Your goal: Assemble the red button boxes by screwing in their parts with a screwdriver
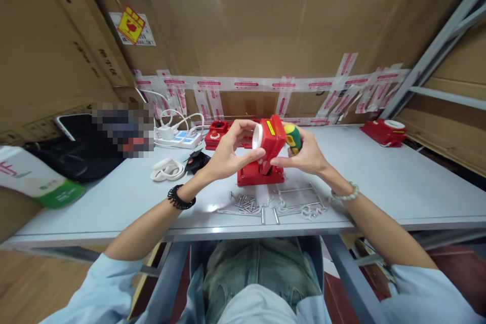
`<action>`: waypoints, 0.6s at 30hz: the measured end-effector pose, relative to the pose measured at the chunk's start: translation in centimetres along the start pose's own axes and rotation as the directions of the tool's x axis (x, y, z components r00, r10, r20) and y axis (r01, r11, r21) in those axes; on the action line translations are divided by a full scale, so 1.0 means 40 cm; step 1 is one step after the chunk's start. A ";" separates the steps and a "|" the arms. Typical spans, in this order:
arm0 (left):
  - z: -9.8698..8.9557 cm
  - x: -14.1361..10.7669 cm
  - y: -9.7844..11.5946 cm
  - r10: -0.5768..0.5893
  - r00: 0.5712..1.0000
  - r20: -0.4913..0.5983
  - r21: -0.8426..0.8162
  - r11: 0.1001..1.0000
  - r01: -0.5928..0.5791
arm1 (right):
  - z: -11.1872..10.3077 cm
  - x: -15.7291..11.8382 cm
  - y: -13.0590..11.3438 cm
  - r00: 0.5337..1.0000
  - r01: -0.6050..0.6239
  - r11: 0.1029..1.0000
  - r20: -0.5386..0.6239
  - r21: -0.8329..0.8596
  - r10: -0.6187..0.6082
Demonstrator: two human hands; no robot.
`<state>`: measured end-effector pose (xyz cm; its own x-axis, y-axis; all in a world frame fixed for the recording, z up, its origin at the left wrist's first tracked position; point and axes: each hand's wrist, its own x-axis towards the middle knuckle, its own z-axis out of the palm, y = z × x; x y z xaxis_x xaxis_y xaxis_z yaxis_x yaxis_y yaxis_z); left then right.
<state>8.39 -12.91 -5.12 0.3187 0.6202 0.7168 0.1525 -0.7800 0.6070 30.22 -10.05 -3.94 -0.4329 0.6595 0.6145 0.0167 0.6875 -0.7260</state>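
Observation:
A red housing (274,137) with a white round rim and a yellow label is held tilted above the table. My left hand (237,149) grips it from the left, thumb on its lower side and fingers over the top. In my right hand (306,154) is a screwdriver (293,137) with a yellow and green handle; its shaft is hidden. The right thumb touches the housing's lower edge. Beneath my hands sits a flat red part (260,174). Closer to me are a heap of screws (246,203) and several thin metal rods (298,206) with white string.
Behind my left hand are another red part (215,134), a power strip (178,137) and a coiled white cable (167,169). A black object (197,161) lies beside the cable. Another red housing (384,132) stands far right. Cardboard (243,25) walls the back.

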 end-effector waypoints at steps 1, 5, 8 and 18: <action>0.003 -0.001 0.000 0.023 1.000 0.003 0.006 1.000 -0.023 | 0.003 -0.001 0.001 1.000 -0.010 1.000 0.018 0.025 0.009; 0.003 -0.002 0.009 0.264 0.965 0.004 0.305 0.918 -0.252 | 0.010 -0.003 0.009 0.998 -0.010 0.997 0.061 0.073 0.006; 0.001 -0.002 0.011 0.385 0.922 0.051 0.482 0.799 -0.360 | 0.012 -0.002 0.022 0.995 -0.038 0.991 0.099 0.127 0.026; 0.035 -0.013 -0.008 -0.101 0.983 -0.150 0.158 0.980 0.125 | 0.028 -0.014 0.003 0.952 0.304 0.894 0.072 -0.329 -0.297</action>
<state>9.50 -13.10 -6.17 0.1573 0.7013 0.6953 0.3370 -0.6999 0.6297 29.47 -10.69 -4.70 -0.4824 0.4020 0.7783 0.1802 0.9150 -0.3610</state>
